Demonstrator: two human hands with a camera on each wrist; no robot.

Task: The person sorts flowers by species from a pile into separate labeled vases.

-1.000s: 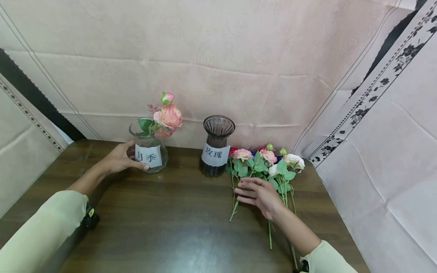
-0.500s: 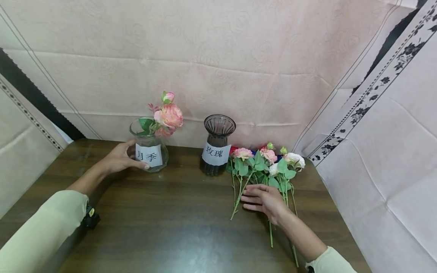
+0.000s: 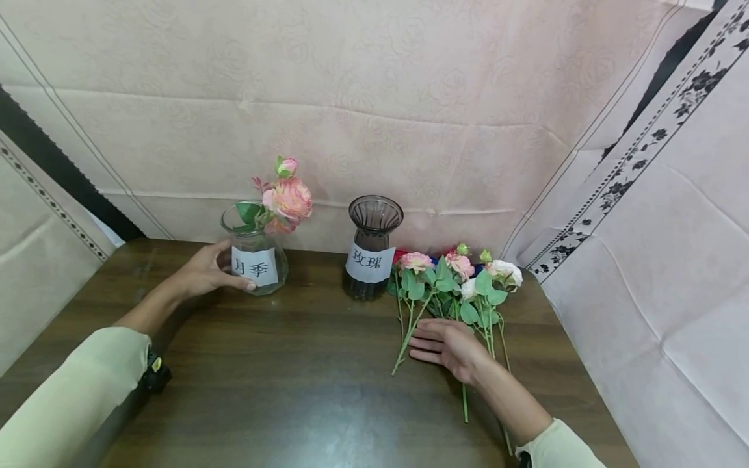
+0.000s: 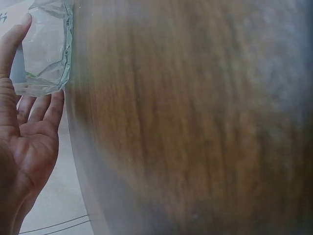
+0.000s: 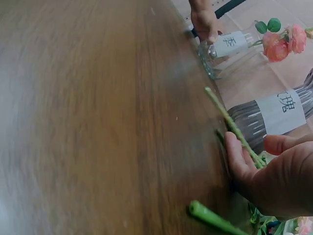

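Left grip point(image 3: 205, 270) around one vase point(image 3: 257, 263) of two

Soft, even light fills the room, leaving the cloth point(image 3: 328, 78) pale, faintly pink toward the upper right. A bluish-white glare spreads over the table point(image 3: 281, 390) at the lower middle, while shadow hugs the left sleeve point(image 3: 82, 390) at lower left. Both wrist views look dimmer and hazier: in the left one the wood grain smears and the glass vase point(image 4: 46, 54) washes pale at upper left; in the right, sheen whitens the left edge.
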